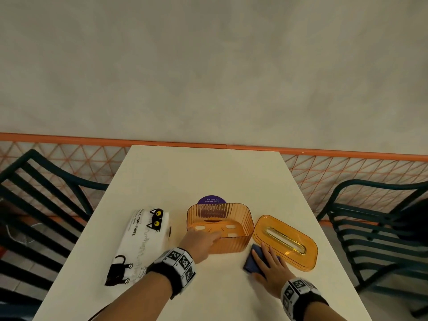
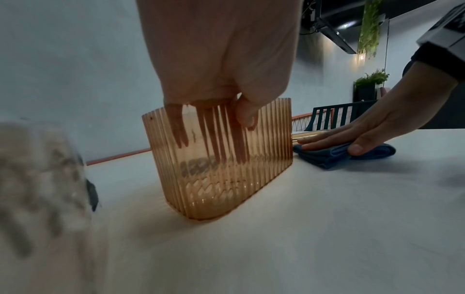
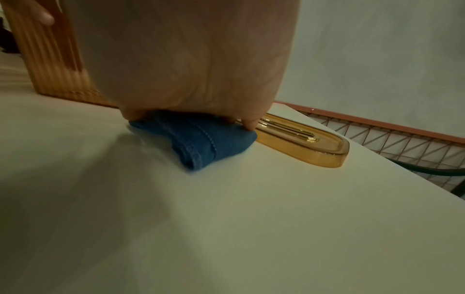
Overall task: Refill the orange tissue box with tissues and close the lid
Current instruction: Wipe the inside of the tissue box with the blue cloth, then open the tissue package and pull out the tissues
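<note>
The orange ribbed tissue box [image 1: 245, 218] stands open-topped and empty on the white table [image 1: 208, 172]. My left hand [image 1: 208, 237] grips its near wall, fingers inside and thumb outside, as the left wrist view shows on the box [image 2: 226, 169]. The orange lid [image 1: 284, 242] with its slot lies flat to the box's right. A white tissue pack [image 1: 141, 239] printed with black cats lies to the left. My right hand [image 1: 271, 267] rests flat on a folded blue cloth [image 1: 251, 262] between box and lid, its fingers straight over the cloth [image 3: 201, 139].
A purple round sticker [image 1: 212, 200] sits on the table just behind the box. Dark slatted chairs stand at the left [image 1: 41, 198] and right [image 1: 370, 228]. A wall with an orange rail [image 1: 231, 145] closes the table's far end.
</note>
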`<state>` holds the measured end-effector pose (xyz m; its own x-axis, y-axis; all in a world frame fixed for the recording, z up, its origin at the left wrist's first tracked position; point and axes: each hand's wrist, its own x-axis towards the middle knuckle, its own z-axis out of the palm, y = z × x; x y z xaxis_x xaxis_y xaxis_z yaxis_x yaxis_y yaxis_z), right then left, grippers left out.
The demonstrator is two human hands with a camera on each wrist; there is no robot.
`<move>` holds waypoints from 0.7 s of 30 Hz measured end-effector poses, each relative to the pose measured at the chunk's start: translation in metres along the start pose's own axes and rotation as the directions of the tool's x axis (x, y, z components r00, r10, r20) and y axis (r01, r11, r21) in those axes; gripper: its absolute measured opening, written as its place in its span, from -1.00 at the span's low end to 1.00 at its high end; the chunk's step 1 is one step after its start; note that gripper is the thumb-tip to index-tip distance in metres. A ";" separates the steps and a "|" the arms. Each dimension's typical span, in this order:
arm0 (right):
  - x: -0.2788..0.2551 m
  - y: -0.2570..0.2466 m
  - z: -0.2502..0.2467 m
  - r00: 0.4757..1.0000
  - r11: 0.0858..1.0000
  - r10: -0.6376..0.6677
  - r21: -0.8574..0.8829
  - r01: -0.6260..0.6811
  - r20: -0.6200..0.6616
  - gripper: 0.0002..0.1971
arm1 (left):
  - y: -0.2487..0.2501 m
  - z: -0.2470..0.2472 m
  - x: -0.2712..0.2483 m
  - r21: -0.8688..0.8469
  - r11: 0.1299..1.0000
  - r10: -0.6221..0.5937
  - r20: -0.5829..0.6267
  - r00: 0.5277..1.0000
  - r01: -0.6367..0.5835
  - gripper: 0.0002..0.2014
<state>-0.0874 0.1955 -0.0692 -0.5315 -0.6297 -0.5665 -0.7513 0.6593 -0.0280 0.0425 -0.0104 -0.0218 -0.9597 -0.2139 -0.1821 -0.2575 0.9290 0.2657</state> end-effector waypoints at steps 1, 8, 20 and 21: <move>0.000 0.000 -0.001 1.000 1.000 -0.005 0.000 0.005 0.003 0.44 | 0.000 0.001 0.001 0.014 1.000 -0.009 0.003 1.000 0.009 -0.73; -0.017 0.014 -0.021 0.992 0.991 -0.060 0.114 0.073 -0.113 -0.53 | 0.000 -0.007 -0.009 -0.085 0.996 -0.017 -0.086 0.996 0.009 -0.68; -0.028 -0.056 -0.100 0.866 0.896 -0.285 0.206 0.393 -0.412 -0.72 | -0.046 -0.041 -0.073 -0.281 0.883 -0.458 -0.342 0.820 0.376 -0.69; -0.027 -0.069 -0.105 0.849 0.876 -0.323 0.207 0.436 -0.418 -0.72 | -0.049 -0.039 -0.079 -0.265 0.873 -0.480 -0.311 0.820 0.410 -0.68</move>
<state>-0.0623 0.1237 0.0350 -0.3718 -0.9195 -0.1274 -0.8087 0.3883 -0.4418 0.1268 -0.0510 0.0168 -0.6988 -0.7151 0.0174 -0.6478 0.6430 0.4085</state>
